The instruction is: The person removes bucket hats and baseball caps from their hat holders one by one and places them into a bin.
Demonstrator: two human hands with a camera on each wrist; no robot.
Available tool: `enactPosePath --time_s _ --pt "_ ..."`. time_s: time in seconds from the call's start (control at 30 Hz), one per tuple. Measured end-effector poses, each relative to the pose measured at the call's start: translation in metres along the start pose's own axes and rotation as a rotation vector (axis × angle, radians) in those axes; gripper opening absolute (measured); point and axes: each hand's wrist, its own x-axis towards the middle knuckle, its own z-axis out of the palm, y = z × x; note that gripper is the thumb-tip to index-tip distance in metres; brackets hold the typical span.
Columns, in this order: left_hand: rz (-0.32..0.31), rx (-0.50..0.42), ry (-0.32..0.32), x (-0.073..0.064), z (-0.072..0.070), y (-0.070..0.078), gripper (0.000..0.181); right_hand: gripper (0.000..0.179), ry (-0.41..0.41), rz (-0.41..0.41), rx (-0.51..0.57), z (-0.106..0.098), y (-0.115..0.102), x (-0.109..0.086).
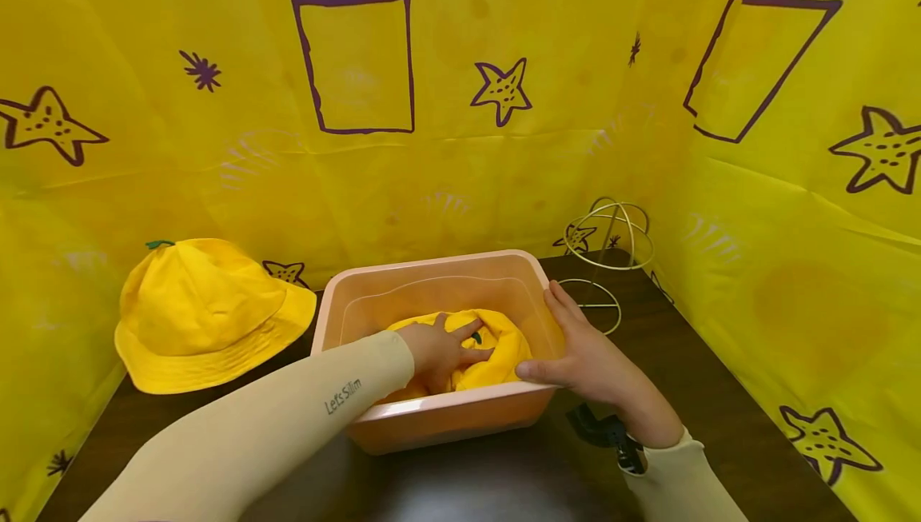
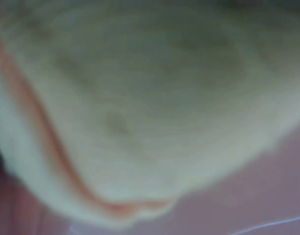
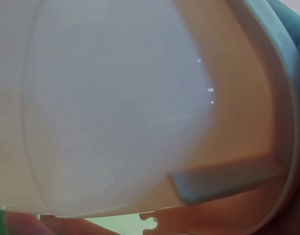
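A pink plastic basin [image 1: 448, 404] stands on the dark table with a yellow cloth hat [image 1: 507, 344] inside it; a bit of green shows on the cloth. My left hand [image 1: 442, 350] reaches into the basin, fingers spread and pressing on the hat. At the basin's right front corner, my right hand [image 1: 586, 354] grips the rim, thumb over the front edge and fingers along the right side. The right wrist view is filled by the basin's pale outer wall [image 3: 115, 107] close up. Blurred sleeve cloth [image 2: 140, 107] covers most of the left wrist view.
Another yellow bucket hat [image 1: 205, 310] with a green leaf on top sits left of the basin. A wire stand [image 1: 608, 242] stands behind to the right. Yellow fabric walls [image 1: 446, 178] with purple drawings enclose the dark table [image 1: 669, 370] at the back and sides.
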Motion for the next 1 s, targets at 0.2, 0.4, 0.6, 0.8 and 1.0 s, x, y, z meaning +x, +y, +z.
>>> enactPosePath --time_s 0.2,0.4,0.6,0.8,1.0 --pt "-0.057 0.052 0.007 -0.005 0.003 0.002 0.093 0.118 -0.002 -0.004 0.005 0.002 -0.004 0.003" --pt "-0.043 0.038 0.0 -0.007 0.004 0.003 0.092 0.117 -0.004 0.012 -0.006 0.003 -0.004 0.002" --pt "-0.027 -0.002 -0.034 -0.002 0.001 0.0 0.091 0.118 0.006 0.016 -0.017 0.001 -0.004 0.0" --pt "-0.115 -0.019 -0.085 0.019 0.012 -0.003 0.097 0.117 0.009 0.018 -0.008 0.001 -0.003 -0.001" --pt "-0.123 -0.013 -0.095 0.026 0.018 -0.006 0.098 0.118 0.005 0.005 0.005 0.002 -0.003 0.0"
